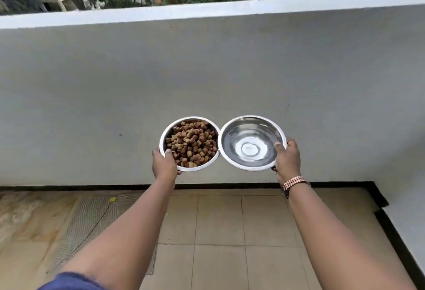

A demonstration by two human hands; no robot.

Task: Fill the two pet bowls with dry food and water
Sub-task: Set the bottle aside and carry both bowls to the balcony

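I hold two round steel pet bowls out in front of me, in the air above the floor. My left hand (164,163) grips the near-left rim of the left bowl (163,137), which is filled with brown dry food pieces (192,143). My right hand (287,158) grips the right rim of the right bowl (230,151), thumb over the edge. That bowl holds clear water (249,142) that reflects the light. The two rims touch or nearly touch at the middle. A metal watch (293,183) sits on my right wrist.
A grey parapet wall (207,71) stands straight ahead, with trees and buildings beyond it. Beige floor tiles (218,232) lie below my arms. A patterned mat or grate (92,220) lies on the floor at left. A dark skirting and a wall corner (391,220) run along the right.
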